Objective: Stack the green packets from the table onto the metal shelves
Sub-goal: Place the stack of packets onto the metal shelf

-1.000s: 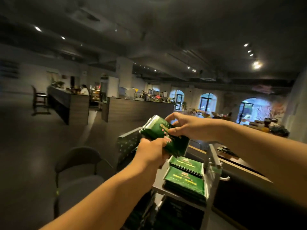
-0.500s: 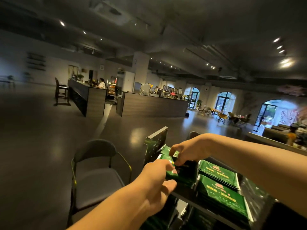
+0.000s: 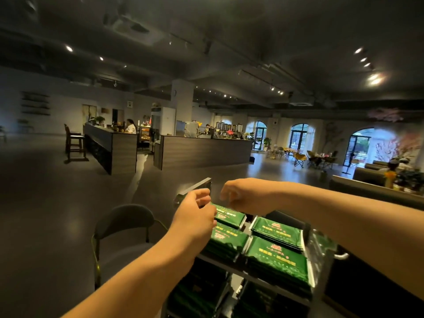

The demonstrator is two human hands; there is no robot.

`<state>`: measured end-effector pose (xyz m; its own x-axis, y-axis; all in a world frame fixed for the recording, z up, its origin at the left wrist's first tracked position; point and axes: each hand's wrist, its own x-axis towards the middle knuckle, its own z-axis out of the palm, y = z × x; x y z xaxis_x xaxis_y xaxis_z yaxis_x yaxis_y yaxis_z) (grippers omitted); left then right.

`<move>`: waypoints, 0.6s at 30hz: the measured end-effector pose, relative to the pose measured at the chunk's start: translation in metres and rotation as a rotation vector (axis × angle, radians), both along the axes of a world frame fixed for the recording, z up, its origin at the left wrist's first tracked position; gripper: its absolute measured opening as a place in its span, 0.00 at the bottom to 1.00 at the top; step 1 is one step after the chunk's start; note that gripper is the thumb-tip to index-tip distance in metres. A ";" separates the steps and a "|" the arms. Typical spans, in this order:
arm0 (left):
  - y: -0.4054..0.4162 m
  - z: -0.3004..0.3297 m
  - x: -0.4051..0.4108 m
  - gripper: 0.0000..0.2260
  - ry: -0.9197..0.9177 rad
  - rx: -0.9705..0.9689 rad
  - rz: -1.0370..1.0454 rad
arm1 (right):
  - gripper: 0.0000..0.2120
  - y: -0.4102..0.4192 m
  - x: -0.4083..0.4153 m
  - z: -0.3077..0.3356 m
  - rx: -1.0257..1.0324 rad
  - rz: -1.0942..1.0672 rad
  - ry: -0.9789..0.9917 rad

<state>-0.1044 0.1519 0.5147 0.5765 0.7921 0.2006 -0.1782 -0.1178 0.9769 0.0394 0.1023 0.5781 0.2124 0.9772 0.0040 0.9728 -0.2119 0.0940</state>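
We see four stacks of green packets lying flat on the top tier of the metal shelves (image 3: 220, 260), two by two. The far-left stack (image 3: 229, 217) and the near-left stack (image 3: 226, 237) lie with their long axes running left to right and a little away from us, gold print facing up; the far-right stack (image 3: 276, 232) and the near-right stack (image 3: 278, 260) lie the same way, their short edges toward the shelf's right side panel (image 3: 317, 249).

Half a second ago both hands were on a bundle of packets being lowered onto the left side of the shelf; a second ago that bundle was up in the air, gripped between them. Now the packets rest on the shelf and both hands have come off them.

The left hand (image 3: 195, 216) hovers over the left edge of the two left stacks, fingers loosely curled and holding nothing — its palm hides part of the near-left stack. The right hand (image 3: 238, 195) hangs just above and behind the far-left stack, fingers bent downward, also holding nothing; we cannot tell whether a fingertip brushes the packet. So the packets lie below and between the two hands.

A dark panel (image 3: 195, 188) stands upright behind the left hand. A grey chair (image 3: 124, 226) sits left of the shelves, and lower tiers hold more dark-green packets (image 3: 199, 292), dimly lit.
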 end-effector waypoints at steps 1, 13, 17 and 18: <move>-0.004 0.004 0.001 0.13 0.000 0.114 0.032 | 0.14 -0.010 -0.003 0.002 0.055 0.012 0.015; -0.154 -0.007 0.072 0.10 -0.176 0.585 -0.263 | 0.05 -0.231 0.010 -0.036 0.851 -0.203 0.445; -0.207 -0.052 0.111 0.09 -0.156 0.553 -0.453 | 0.04 -0.300 0.019 -0.092 0.997 -0.456 0.463; -0.219 -0.066 0.121 0.08 -0.136 0.545 -0.498 | 0.04 -0.313 0.021 -0.111 1.015 -0.525 0.466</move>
